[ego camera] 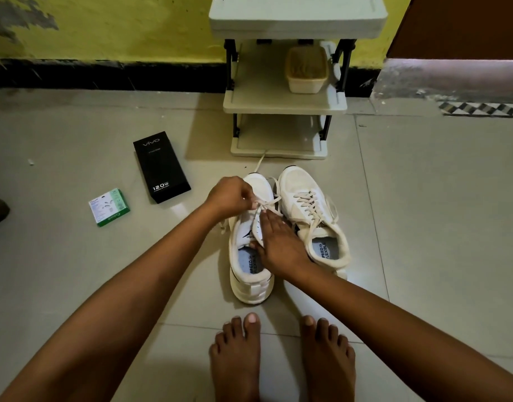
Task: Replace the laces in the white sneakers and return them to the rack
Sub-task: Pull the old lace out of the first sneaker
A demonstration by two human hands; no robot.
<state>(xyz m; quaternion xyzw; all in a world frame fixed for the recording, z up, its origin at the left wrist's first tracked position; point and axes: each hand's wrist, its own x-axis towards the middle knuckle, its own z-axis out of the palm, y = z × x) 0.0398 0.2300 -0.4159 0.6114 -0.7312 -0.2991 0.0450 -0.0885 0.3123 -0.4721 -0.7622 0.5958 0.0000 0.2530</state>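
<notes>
Now the left hand [230, 195] pinches the lace [265, 203] over the left sneaker [250, 248] on the floor; the right hand [275, 242] lies flat, steadying its tongue. A hard tug could skip an eyelet or leave uneven ends.

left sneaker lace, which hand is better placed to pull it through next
Left. The left hand already pinches the lace near the toe end of the left sneaker, so it can likely pull. The right hand lies flat on the tongue, steadying the shoe.
</notes>
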